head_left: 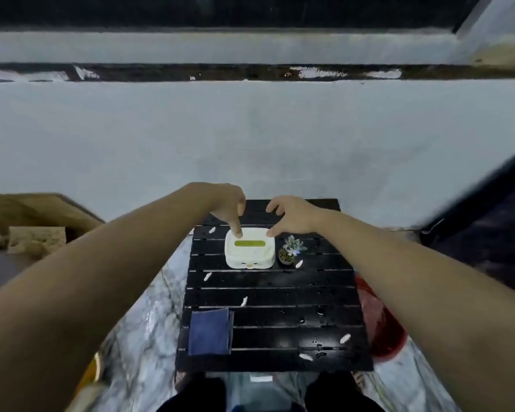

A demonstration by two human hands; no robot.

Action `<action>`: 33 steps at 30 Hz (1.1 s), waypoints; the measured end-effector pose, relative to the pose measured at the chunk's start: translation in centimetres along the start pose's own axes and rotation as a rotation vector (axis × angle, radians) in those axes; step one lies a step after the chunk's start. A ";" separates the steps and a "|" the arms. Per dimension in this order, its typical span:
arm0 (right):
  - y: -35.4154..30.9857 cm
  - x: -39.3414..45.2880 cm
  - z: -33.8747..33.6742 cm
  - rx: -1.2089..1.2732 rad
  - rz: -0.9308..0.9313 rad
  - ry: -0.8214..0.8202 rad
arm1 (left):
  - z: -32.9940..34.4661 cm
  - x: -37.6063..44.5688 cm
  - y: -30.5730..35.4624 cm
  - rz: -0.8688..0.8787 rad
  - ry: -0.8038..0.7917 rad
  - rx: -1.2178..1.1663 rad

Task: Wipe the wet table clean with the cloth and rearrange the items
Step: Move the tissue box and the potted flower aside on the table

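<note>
Black slatted surface, wet: droplets and small white scraps are scattered across the slats, which run left to right.

Folded dark blue cloth is seen lying flat at the near left corner of the surface, long axis running away from the person, its left edge about level with the edge of the surface. It is untouched, well apart from both hands and nearer the person than either.

White rounded-square plastic box with a green strip on its lid is set toward the far middle of the surface; the strip runs left to right. Small potted succulent in a dark pot stands upright just beside the box, on its right.

Left hand is held above the box's far left corner, fingers curled, one fingertip pressed down on the lid. Right hand is spread loosely, fingertips touching the box's far right corner. Nothing is gripped by either hand.

A red object is partly visible on the floor, right of the surface.
</note>
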State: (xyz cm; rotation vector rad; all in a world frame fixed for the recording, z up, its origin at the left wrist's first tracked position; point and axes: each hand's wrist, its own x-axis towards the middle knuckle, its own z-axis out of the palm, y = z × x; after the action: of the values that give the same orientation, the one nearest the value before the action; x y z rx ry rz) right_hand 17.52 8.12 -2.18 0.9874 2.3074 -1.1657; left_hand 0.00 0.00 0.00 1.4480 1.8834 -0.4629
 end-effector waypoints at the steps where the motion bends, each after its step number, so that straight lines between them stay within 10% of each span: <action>1: 1.1 0.7 1.6 0.033 0.007 0.004 | 1.4 0.9 -0.3 0.003 -0.020 0.016; 12: 11.2 10.1 16.6 0.028 -0.004 0.264 | 18.0 12.1 -5.2 -0.052 0.139 -0.094; 23: 15.4 16.3 25.0 0.346 -0.152 0.648 | 32.2 18.4 -9.2 0.105 0.699 -0.572; 33: 18.4 17.2 27.1 0.393 -0.213 0.639 | 36.6 19.5 -9.3 0.197 0.862 -0.679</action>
State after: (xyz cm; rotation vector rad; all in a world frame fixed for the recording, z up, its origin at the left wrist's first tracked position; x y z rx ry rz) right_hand 19.55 1.01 -38.45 1.4535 2.7807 -1.6192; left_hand 0.29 -13.44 -40.36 1.4052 2.1470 0.9641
